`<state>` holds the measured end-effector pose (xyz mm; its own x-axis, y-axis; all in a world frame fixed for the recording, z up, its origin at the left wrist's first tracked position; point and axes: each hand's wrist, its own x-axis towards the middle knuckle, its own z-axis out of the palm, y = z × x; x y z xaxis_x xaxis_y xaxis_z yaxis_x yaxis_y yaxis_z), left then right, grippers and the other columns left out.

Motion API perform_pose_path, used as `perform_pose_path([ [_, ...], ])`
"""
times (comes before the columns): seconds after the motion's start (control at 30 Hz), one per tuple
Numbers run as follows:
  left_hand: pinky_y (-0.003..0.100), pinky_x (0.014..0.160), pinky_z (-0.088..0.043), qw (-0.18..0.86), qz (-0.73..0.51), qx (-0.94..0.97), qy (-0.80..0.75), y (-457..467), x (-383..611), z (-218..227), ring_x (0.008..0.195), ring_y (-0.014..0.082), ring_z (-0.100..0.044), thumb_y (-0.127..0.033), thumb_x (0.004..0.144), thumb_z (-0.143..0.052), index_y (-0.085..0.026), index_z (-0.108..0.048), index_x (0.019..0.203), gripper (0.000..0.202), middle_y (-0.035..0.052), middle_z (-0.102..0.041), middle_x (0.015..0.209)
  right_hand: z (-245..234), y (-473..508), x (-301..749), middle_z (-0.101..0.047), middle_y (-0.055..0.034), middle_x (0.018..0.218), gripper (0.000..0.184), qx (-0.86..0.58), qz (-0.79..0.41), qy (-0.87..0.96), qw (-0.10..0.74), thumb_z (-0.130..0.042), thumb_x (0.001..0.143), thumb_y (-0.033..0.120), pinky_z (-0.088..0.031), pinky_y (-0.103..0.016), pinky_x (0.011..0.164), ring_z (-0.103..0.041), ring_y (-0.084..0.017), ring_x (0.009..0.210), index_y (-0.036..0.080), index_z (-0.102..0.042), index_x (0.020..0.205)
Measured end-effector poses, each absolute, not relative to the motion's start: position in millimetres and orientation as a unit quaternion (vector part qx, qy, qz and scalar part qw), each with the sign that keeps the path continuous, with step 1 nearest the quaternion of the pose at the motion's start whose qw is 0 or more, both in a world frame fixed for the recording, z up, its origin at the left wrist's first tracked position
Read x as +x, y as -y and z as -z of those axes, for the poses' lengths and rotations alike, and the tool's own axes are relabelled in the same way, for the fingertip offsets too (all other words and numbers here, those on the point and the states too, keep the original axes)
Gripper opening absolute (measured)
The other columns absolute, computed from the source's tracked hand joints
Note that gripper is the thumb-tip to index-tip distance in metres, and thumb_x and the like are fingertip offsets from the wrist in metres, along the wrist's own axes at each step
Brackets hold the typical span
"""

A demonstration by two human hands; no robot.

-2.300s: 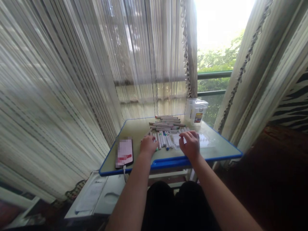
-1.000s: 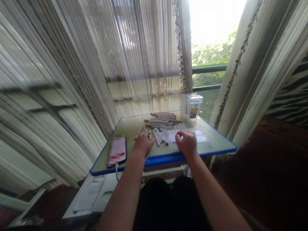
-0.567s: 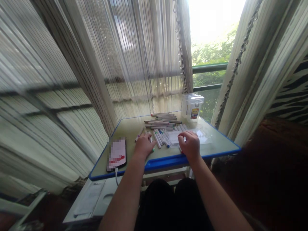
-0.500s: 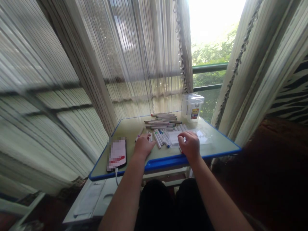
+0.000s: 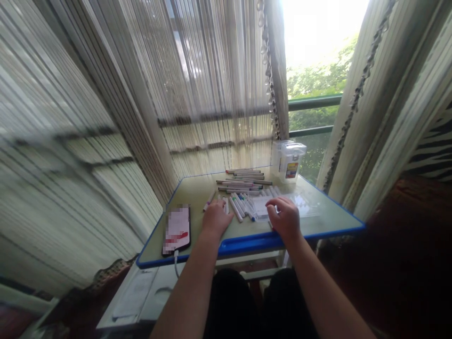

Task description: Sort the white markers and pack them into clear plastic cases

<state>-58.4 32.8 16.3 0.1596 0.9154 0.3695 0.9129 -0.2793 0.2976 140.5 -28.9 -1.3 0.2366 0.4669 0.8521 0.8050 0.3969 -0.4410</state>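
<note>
My left hand (image 5: 215, 219) rests low over the table, its thumb spread away from the fingers. Its fingertips reach beside white markers (image 5: 236, 210) with green and blue ends; whether they touch one is hard to see. A single marker with a purple end (image 5: 209, 201) lies just left of that hand. On the other side, my right hand (image 5: 286, 219) is curled at the near edge of a clear plastic tray (image 5: 310, 205). A short red-ended marker (image 5: 271, 225) pokes out below its fingers; most of it is hidden by the hand.
Behind the hands, several thin markers (image 5: 243, 181) lie in a loose pile. A clear lidded box (image 5: 290, 160) stands at the back right. A phone (image 5: 177, 229) with a cable sits at the left. The table has a blue rim (image 5: 252, 244); curtains (image 5: 212, 94) hang close behind.
The whole scene has shifted slightly right and down in view. Both hands keep nearly the same places and poses over the table.
</note>
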Motion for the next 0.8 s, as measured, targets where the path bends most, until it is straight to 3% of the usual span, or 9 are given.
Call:
perform_pose_path([
  [0.1,0.031,0.081,-0.047,0.018,-0.262,0.739,-0.62,-33,-58,-17,0.09,0.0228,-0.063,-0.028,0.069,-0.063,-0.012,-0.062,0.108,0.043,0.0115,-0.068,0.098,1,29,140,-0.057,0.0003,0.058,0.022,-0.526,0.134,0.603,0.585,-0.047,0.072,0.015,-0.041,-0.028,0.065,-0.05,-0.015,0.057,0.021,-0.059,0.056],
  [0.37,0.029,0.076,-0.047,0.084,-0.349,0.68,-0.639,-29,-60,-21,0.088,0.0207,-0.066,-0.022,0.068,-0.064,-0.019,-0.054,0.119,0.052,0.0057,-0.071,0.095,2,29,140,-0.059,0.0003,0.059,0.021,-0.52,0.119,0.606,0.589,-0.047,0.072,0.015,-0.042,-0.028,0.064,-0.051,-0.014,0.058,0.021,-0.06,0.057],
  [0.53,0.026,0.069,-0.049,0.137,-0.455,0.652,-0.59,-31,-58,-18,0.073,0.0144,-0.064,-0.018,0.067,-0.064,-0.018,-0.052,0.119,0.054,0.0046,-0.07,0.094,2,31,141,-0.059,0.0003,0.059,0.021,-0.506,0.124,0.611,0.596,-0.047,0.073,0.015,-0.042,-0.027,0.063,-0.052,-0.014,0.058,0.021,-0.06,0.057],
  [0.67,0.024,0.061,-0.05,0.305,-0.561,0.601,-0.481,-31,-55,-24,0.072,0.0128,-0.063,-0.025,0.069,-0.064,-0.015,-0.056,0.107,0.041,0.0068,-0.069,0.095,2,31,141,-0.059,-0.0002,0.06,0.02,-0.521,0.145,0.607,0.582,-0.048,0.073,0.014,-0.043,-0.028,0.064,-0.051,-0.015,0.058,0.021,-0.06,0.059],
  [0.8,0.02,0.049,-0.048,0.518,-0.526,0.562,-0.374,-36,-45,-53,0.065,0.0106,-0.06,-0.027,0.063,-0.07,-0.014,-0.061,0.1,0.041,0.0054,-0.067,0.091,1,31,139,-0.062,-0.0025,0.069,0.014,-0.52,0.183,0.598,0.582,-0.051,0.076,0.015,-0.046,-0.031,0.071,-0.055,-0.018,0.068,0.02,-0.063,0.071],
])
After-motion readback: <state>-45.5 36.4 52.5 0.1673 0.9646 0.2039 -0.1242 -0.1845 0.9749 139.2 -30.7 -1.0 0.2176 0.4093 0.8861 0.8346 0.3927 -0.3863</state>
